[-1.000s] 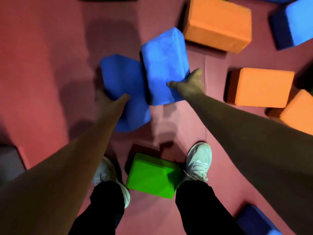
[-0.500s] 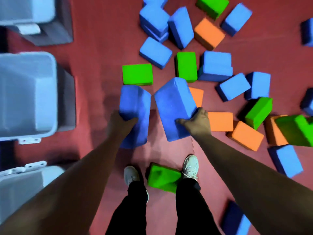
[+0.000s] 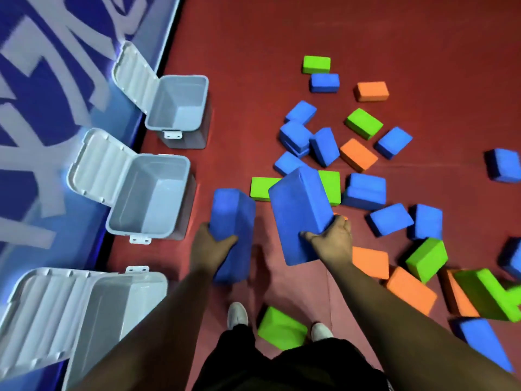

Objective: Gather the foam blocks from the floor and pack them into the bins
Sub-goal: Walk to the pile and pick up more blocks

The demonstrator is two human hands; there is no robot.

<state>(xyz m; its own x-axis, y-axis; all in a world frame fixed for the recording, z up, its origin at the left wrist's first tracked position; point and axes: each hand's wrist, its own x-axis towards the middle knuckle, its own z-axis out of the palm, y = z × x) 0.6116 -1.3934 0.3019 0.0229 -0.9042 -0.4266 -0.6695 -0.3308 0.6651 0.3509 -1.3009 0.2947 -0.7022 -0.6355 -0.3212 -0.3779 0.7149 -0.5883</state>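
A blue foam block (image 3: pixel 231 215) is gripped by the left hand (image 3: pixel 210 244) at the lower centre of the frame, with the thumb laid across its top face and the fingers hidden behind its left edge. Just to its right, a second blue block (image 3: pixel 298 210) is grasped by the right hand (image 3: pixel 332 241), the thumb pressed on the face and the fingers curled round the right edge. This block is tilted, its far end leaning toward the upper left. The 2 held blocks are close together but not touching.

3 grey bins are lined up down the left side of the frame against a blue wall (image 3: pixel 42 108) with pale markings: an upper bin (image 3: pixel 183 100), a middle bin (image 3: pixel 158 198) and a lower bin (image 3: pixel 107 306). All 3 lids are swung open toward the wall, and no block can be seen inside any of them. The middle bin stands just left of the block in the left hand.

Loose blocks in blue, green and orange are scattered over the red floor (image 3: pixel 282 38) across the centre and right of the frame. A green block (image 3: pixel 282 328) lies between 2 white shoes at the bottom centre.
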